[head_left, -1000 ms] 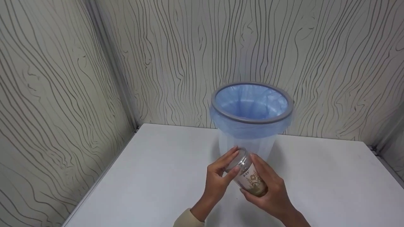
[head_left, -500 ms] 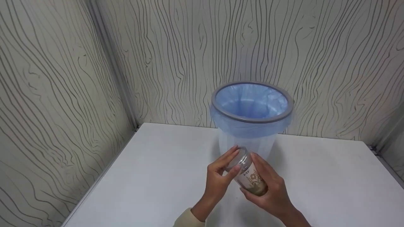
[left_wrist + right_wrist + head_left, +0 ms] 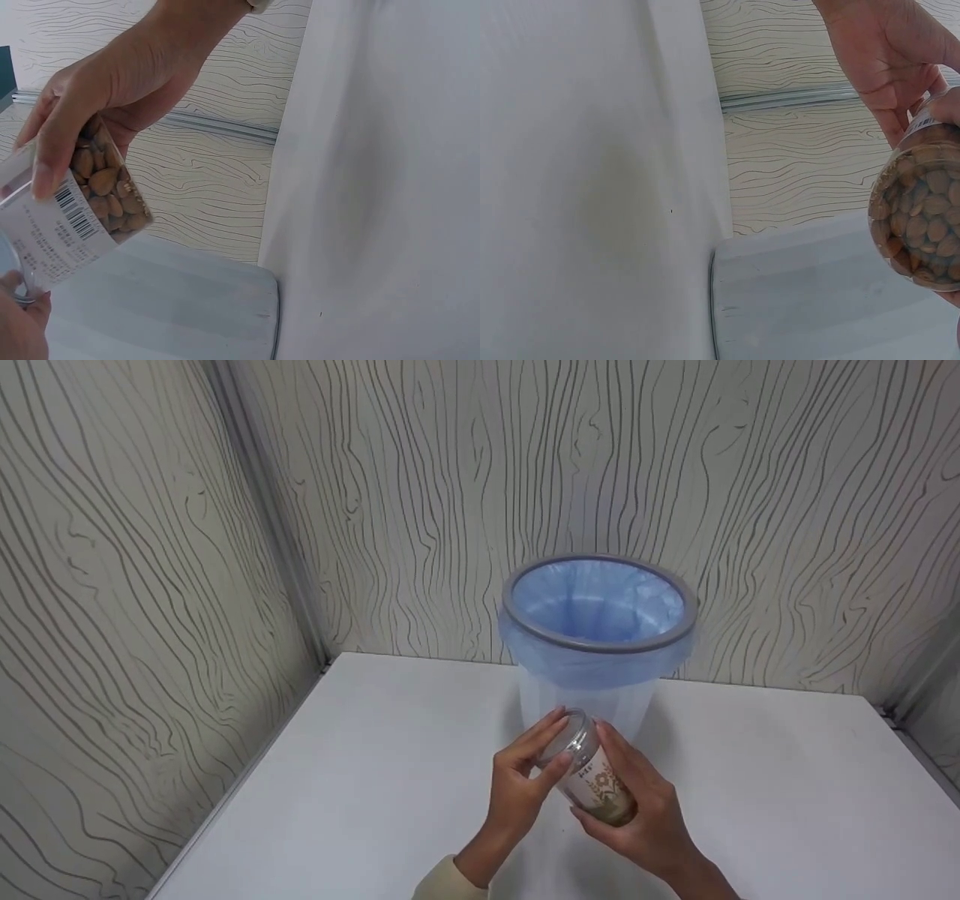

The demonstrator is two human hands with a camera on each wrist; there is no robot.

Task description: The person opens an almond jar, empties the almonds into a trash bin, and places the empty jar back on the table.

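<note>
A clear jar of almonds [image 3: 594, 784] with a white label is held tilted above the white table [image 3: 375, 795], just in front of the bin. My left hand [image 3: 529, 772] grips its clear lid [image 3: 564, 737] with fingers and thumb. My right hand [image 3: 637, 810] wraps around the jar's lower body. The left wrist view shows the jar [image 3: 82, 214] with its barcode label, and the right hand [image 3: 112, 82] curled round the almond-filled end. In the right wrist view the jar's bottom [image 3: 922, 206] faces the camera, with the left hand [image 3: 889, 64] beyond it.
A translucent bin [image 3: 596, 690] with a grey rim and a blue liner [image 3: 596, 600] stands at the back of the table against the wood-grain wall [image 3: 450, 495]. A second wall [image 3: 112, 622] closes the left side. Bare table lies left and right of the hands.
</note>
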